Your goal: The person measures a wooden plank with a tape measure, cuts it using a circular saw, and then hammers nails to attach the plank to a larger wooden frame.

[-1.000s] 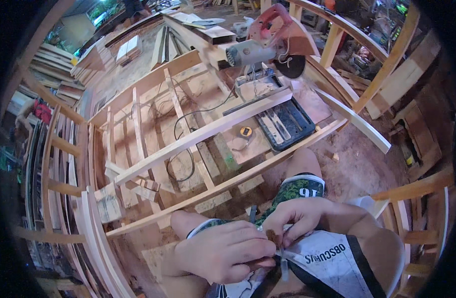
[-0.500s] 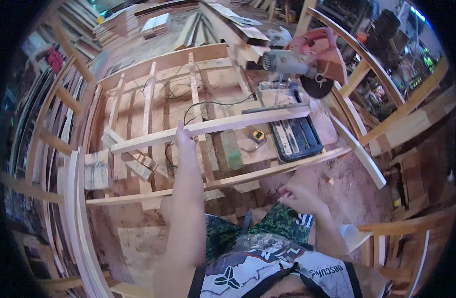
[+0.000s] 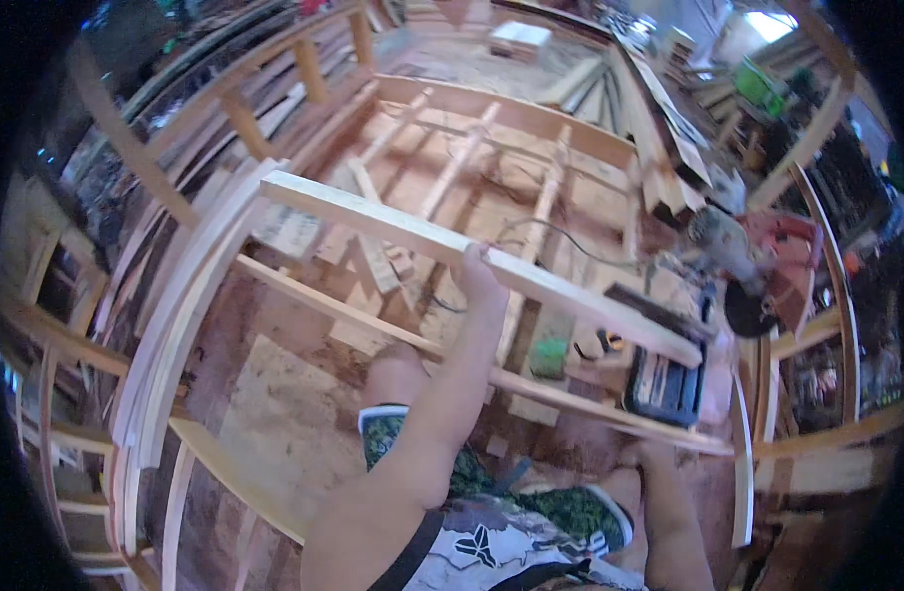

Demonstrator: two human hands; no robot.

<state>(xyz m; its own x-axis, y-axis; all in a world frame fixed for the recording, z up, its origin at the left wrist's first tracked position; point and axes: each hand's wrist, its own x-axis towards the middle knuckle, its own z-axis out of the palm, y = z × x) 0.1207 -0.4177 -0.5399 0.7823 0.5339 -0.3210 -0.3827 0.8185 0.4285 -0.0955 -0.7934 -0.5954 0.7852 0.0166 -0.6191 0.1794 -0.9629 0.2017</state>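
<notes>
A long, pale wooden board slants across the view, raised above the wooden frame. My left hand is closed around it near its middle. Its left end is over the upper ends of several pale boards, and its right end hangs over the black base of a miter saw. My right hand is low at the right, by the frame's front rail; its fingers are blurred and I cannot make out what they do. A tape measure lies left of the saw base.
The saw's red guard and dark blade stand at the right. A cable runs across the slatted frame. Wooden racks line both sides. Long planks lie at the back right, and a white stack farther back.
The view has turned left. My left hand has lifted the board off the frame and saw base, swinging its left end toward the leaning boards. My right hand has moved from my lap toward the front rail.
</notes>
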